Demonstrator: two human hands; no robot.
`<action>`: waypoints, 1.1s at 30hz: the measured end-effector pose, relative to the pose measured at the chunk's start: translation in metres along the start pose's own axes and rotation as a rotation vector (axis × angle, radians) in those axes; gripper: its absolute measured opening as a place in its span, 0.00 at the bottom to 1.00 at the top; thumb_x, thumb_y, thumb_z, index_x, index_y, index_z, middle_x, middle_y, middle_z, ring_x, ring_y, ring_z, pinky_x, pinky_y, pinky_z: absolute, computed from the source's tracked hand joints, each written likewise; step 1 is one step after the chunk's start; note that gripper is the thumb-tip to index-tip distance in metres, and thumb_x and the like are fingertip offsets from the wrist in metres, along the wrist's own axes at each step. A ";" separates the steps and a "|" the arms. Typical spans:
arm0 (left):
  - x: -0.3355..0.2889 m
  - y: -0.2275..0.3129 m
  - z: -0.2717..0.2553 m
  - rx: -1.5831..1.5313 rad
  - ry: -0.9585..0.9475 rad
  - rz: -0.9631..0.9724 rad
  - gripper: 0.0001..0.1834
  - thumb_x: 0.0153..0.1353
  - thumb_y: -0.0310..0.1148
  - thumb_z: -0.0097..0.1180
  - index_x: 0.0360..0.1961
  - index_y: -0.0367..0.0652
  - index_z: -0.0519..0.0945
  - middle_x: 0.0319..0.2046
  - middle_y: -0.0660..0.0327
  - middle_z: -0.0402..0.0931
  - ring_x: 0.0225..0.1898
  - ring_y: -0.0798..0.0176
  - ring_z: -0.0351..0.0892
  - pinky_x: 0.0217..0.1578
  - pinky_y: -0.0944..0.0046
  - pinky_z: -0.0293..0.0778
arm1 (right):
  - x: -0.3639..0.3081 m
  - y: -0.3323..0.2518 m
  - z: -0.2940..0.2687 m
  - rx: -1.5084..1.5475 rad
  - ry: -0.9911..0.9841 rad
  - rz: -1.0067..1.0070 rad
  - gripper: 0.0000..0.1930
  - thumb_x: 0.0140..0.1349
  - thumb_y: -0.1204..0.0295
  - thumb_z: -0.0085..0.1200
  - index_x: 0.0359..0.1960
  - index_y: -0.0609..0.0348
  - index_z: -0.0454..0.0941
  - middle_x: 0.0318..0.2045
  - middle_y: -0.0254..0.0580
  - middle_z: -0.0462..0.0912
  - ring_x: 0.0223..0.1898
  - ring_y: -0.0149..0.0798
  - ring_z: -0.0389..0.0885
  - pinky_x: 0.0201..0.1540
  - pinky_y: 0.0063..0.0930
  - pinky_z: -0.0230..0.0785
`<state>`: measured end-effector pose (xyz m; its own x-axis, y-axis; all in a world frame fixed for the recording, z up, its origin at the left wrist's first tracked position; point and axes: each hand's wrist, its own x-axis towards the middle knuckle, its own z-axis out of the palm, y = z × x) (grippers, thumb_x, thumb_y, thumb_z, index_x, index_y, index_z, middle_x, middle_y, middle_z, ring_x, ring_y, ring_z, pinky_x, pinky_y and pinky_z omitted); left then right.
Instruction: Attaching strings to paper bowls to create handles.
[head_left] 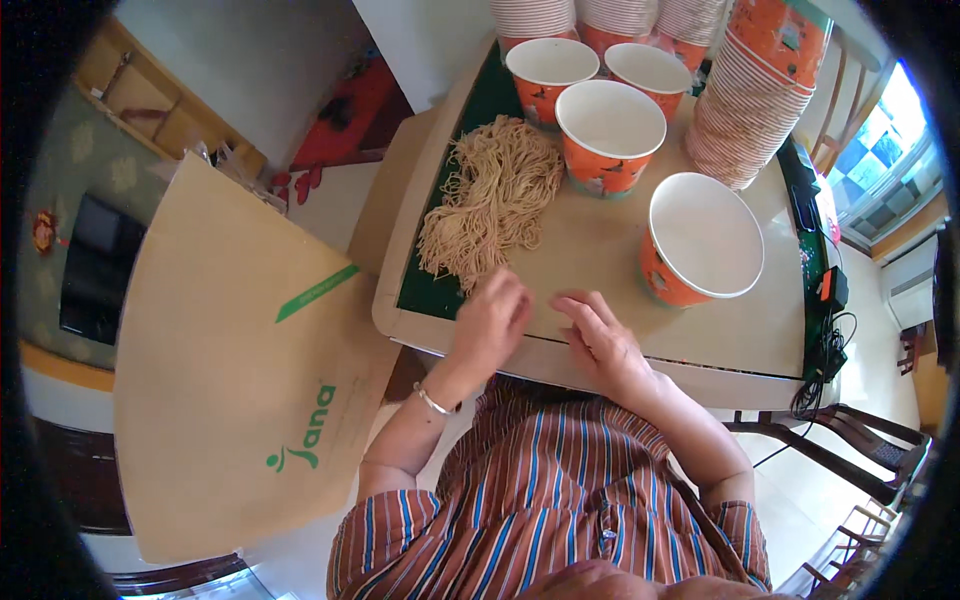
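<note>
At the lower middle of the frame, a striped shirt [560, 500] is seen. Above it, the left hand [495, 308] is curled near the heap of tan strands [492, 198], upper centre; the right hand [606, 346] is half curled, below an orange bucket [702, 240]. Whether anything is held cannot be told.
</note>
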<state>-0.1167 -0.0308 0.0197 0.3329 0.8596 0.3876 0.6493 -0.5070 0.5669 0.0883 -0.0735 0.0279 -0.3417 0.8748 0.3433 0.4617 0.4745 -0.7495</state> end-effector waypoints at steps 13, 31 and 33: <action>-0.013 0.037 -0.001 -0.498 -0.330 -0.283 0.05 0.63 0.26 0.59 0.38 0.38 0.78 0.27 0.57 0.80 0.27 0.67 0.79 0.31 0.66 0.75 | -0.014 0.017 0.001 0.188 -0.018 0.041 0.26 0.58 0.86 0.52 0.60 0.61 0.69 0.47 0.46 0.76 0.39 0.35 0.81 0.43 0.31 0.76; 0.025 0.066 0.002 -0.196 -0.319 0.203 0.04 0.59 0.24 0.62 0.35 0.37 0.80 0.29 0.55 0.78 0.29 0.55 0.80 0.31 0.61 0.74 | -0.053 0.016 -0.051 0.087 0.215 0.152 0.07 0.63 0.79 0.60 0.42 0.62 0.80 0.28 0.42 0.80 0.28 0.33 0.79 0.33 0.26 0.73; 0.031 0.068 0.002 -0.196 -0.342 0.227 0.04 0.59 0.24 0.62 0.35 0.37 0.81 0.29 0.55 0.78 0.29 0.55 0.80 0.31 0.61 0.74 | -0.060 0.012 -0.066 0.039 0.263 0.160 0.05 0.63 0.78 0.60 0.39 0.62 0.80 0.27 0.43 0.80 0.26 0.34 0.79 0.31 0.25 0.72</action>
<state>-0.0609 -0.0387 0.0685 0.6799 0.6801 0.2744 0.4028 -0.6590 0.6351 0.1682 -0.1136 0.0361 -0.0409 0.9358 0.3503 0.4593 0.3289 -0.8251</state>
